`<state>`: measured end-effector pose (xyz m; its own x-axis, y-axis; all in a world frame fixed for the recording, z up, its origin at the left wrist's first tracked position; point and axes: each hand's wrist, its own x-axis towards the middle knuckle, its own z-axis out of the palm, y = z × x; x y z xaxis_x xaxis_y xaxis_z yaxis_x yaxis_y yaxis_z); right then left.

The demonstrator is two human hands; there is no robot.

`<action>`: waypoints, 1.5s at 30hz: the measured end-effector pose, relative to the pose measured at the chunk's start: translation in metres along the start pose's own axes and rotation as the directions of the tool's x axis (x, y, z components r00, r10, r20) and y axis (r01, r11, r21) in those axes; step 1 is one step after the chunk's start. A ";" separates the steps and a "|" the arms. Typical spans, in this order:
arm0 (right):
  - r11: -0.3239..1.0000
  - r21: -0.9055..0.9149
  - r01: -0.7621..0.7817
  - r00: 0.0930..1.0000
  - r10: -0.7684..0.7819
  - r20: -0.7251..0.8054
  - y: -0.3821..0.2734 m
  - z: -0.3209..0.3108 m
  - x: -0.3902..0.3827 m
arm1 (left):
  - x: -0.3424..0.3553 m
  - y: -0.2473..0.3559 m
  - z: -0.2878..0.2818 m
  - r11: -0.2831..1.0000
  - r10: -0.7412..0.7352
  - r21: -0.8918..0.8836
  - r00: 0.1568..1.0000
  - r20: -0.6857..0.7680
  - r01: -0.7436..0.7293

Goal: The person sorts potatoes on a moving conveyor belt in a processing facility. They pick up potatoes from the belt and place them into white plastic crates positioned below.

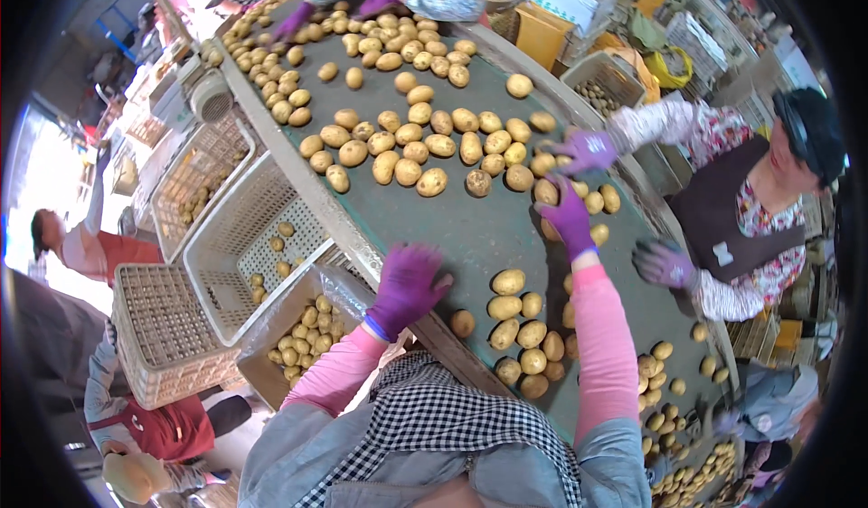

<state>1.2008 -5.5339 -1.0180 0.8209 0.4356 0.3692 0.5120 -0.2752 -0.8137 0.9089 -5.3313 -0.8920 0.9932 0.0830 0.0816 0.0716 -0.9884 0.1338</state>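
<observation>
My left hand [407,293], in a purple glove, is over the near rim of the green conveyor belt [425,228]. Its thumb stands apart and its fingers are slightly blurred; I see nothing in it. Stretched across the belt, my right hand [570,217] in a matching glove has its fingers and thumb around a potato [545,192] near the far edge. Loose potatoes [440,145] lie ahead on the belt, and another cluster of potatoes [532,334] sits between my forearms.
An open box of potatoes [271,323] stands below my left arm, beside white plastic crates [203,268]. Across the belt, a co-worker's gloved hand [589,150] is close to my right hand. Another worker's purple gloves [378,2] handle potatoes at the far end.
</observation>
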 end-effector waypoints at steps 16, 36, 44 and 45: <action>0.831 -0.191 0.523 0.850 -0.526 0.040 -0.187 0.177 0.059 | -0.028 0.015 0.042 0.995 0.049 -0.068 0.932 -0.358 -0.078; 0.848 -0.005 0.529 0.753 -0.467 0.464 -0.207 0.177 0.100 | -0.003 0.011 0.003 0.979 -0.061 -0.204 0.949 -0.309 -0.004; 0.550 0.427 0.718 0.479 -0.835 0.270 -0.396 0.199 0.049 | -0.004 -0.007 0.022 0.814 -0.148 -0.580 0.961 -0.232 -0.014; 0.608 0.339 0.718 0.519 -0.792 0.322 -0.381 0.206 0.062 | 0.001 -0.001 0.020 0.598 -0.208 -0.800 0.955 -0.212 -0.047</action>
<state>1.0046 -5.2250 -0.7775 -0.0608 0.7198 0.6915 0.8146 0.4361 -0.3824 0.9114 -5.3323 -0.9122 0.9142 0.3116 0.2592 -0.0776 -0.4933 0.8664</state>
